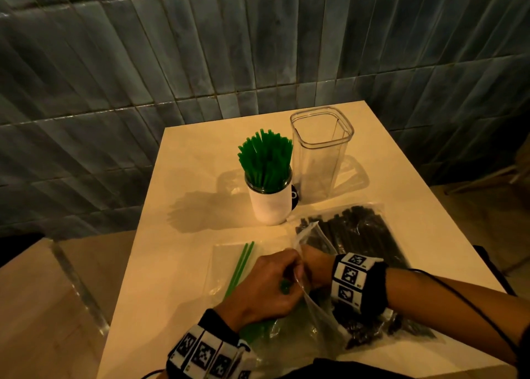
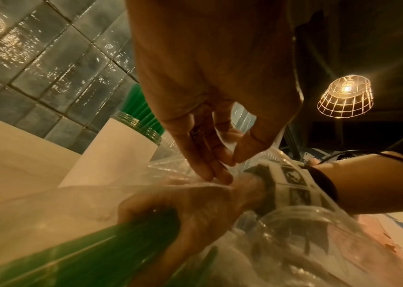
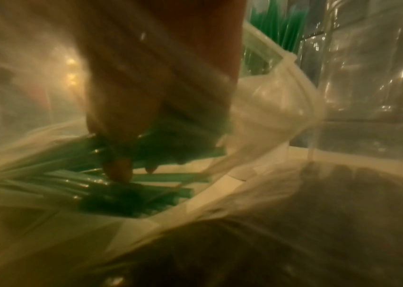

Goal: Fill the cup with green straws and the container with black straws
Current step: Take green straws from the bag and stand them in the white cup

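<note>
A white cup (image 1: 271,206) packed with green straws (image 1: 265,160) stands mid-table. Right of it is the clear square container (image 1: 321,160), with nothing inside. My left hand (image 1: 269,284) pinches the raised mouth of a clear plastic bag (image 1: 308,235) near the front edge. My right hand (image 1: 312,264) reaches into that bag. Through the plastic, the right hand (image 2: 203,209) grips a bundle of green straws (image 2: 121,236). The blurred right wrist view shows fingers (image 3: 119,170) over green straws (image 3: 134,194) in the bag. A bag of black straws (image 1: 361,241) lies under my right forearm.
Two loose green straws (image 1: 241,264) lie inside the flat left part of the bag. The white table (image 1: 186,178) stands against a grey tiled wall (image 1: 200,49), with its right edge close to the black-straw bag. A wire-cage lamp (image 2: 345,97) hangs overhead.
</note>
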The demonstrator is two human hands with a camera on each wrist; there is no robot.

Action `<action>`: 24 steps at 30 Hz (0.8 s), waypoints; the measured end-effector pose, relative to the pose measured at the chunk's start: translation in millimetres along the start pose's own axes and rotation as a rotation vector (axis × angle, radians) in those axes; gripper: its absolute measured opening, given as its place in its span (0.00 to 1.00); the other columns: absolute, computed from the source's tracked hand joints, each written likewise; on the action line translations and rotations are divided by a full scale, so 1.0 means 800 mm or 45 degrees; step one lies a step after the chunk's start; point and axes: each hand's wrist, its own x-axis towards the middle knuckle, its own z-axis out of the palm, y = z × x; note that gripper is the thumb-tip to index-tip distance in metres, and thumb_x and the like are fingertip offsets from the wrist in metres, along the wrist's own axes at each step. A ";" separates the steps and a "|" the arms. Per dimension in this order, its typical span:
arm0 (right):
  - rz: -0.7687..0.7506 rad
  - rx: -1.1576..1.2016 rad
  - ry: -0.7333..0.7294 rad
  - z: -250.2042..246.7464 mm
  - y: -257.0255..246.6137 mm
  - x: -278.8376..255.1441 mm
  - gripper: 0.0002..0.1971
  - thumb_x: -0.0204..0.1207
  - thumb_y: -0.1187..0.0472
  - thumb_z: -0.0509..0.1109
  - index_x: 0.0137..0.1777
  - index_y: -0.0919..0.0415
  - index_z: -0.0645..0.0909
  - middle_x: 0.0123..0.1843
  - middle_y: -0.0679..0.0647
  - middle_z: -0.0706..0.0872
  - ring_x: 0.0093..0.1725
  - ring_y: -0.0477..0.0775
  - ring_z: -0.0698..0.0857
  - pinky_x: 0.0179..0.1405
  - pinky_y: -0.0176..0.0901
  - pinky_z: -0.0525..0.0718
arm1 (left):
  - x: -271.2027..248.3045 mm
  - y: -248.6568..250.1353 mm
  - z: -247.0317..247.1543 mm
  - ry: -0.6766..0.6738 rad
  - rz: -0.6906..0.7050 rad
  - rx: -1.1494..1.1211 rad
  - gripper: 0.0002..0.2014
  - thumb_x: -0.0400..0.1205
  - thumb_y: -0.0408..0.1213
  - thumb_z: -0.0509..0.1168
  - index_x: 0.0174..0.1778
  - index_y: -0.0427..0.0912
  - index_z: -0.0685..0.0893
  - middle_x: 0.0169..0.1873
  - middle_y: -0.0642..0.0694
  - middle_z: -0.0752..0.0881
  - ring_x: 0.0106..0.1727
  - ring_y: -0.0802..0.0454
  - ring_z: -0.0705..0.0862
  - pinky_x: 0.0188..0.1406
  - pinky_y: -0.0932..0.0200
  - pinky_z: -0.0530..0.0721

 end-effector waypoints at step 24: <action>0.336 -0.815 0.086 -0.091 0.058 -0.097 0.16 0.76 0.51 0.65 0.64 0.47 0.76 0.61 0.53 0.83 0.60 0.56 0.82 0.56 0.46 0.77 | 0.015 -0.056 0.013 -0.044 -0.228 0.139 0.08 0.75 0.43 0.65 0.38 0.60 0.72 0.43 0.58 0.81 0.48 0.61 0.79 0.56 0.61 0.80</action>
